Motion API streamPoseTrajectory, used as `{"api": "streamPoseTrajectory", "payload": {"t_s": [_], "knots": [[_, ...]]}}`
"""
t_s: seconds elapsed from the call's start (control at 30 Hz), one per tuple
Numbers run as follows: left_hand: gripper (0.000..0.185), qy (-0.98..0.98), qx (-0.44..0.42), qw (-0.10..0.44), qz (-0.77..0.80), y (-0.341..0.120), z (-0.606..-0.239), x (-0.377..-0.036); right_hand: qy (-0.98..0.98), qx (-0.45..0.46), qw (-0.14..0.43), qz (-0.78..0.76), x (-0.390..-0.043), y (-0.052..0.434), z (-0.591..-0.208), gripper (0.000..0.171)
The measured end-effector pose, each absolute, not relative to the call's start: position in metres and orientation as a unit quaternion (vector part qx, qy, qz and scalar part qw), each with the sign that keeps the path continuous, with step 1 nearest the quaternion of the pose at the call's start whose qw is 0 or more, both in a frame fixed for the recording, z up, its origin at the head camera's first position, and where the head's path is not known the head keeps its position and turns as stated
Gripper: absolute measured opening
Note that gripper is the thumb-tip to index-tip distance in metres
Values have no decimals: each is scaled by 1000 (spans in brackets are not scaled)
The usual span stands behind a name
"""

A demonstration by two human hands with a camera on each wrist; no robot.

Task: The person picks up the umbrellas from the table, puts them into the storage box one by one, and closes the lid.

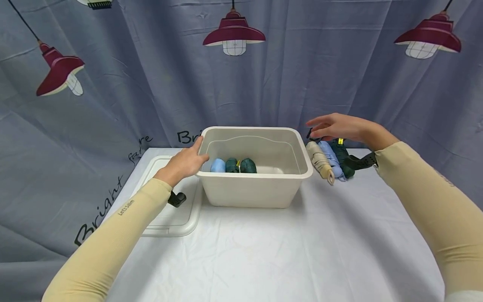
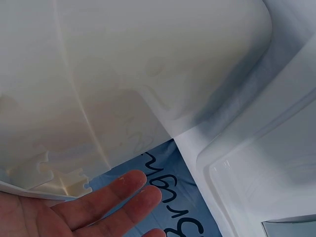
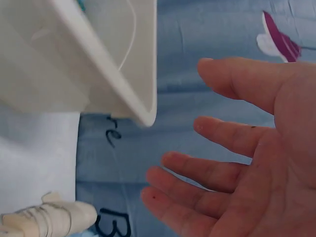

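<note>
Your left hand [image 1: 183, 162] rests with relaxed fingers on the left rim of the white bin [image 1: 256, 184], which stands mid-surface. Your right hand [image 1: 339, 127] hovers open, holding nothing, above three folded umbrellas [image 1: 332, 161] lying just right of the bin.

1 tub [image 1: 256, 191] w/ 3 rolled bundles inside: 1 light blue [image 1: 217, 165], 2 dk green [image 1: 240, 165]. 3 more by desk's far right edge: beige [image 1: 320, 161], blue [image 1: 332, 157], green [image 1: 341, 156]. 1 lid [image 1: 171, 222].
</note>
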State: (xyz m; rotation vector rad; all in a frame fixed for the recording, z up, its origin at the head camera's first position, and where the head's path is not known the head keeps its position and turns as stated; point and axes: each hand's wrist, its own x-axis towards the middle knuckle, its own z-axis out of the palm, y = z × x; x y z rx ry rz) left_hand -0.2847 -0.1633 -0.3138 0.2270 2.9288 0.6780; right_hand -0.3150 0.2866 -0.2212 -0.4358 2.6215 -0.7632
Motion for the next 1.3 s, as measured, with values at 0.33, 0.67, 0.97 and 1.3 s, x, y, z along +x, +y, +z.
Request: {"api": "streamPoseTrajectory", "payload": {"t_s": [0.33,0.67,0.97,1.3], "knots": [[79,970,78,67,223,-165,-316,-286,935,-119,167,-288,-323,315,-245,66],[79,970,79,63,221,-164,-315,-285,939,-98,146,-296,-328,343,-265,69],[79,969,81,63,226,-163,-314,-286,939,-63,139,-308,-335,365,-290,74],[78,966,84,62,236,-164,-314,-285,943,-24,132,-306,-342,393,-324,77]]}}
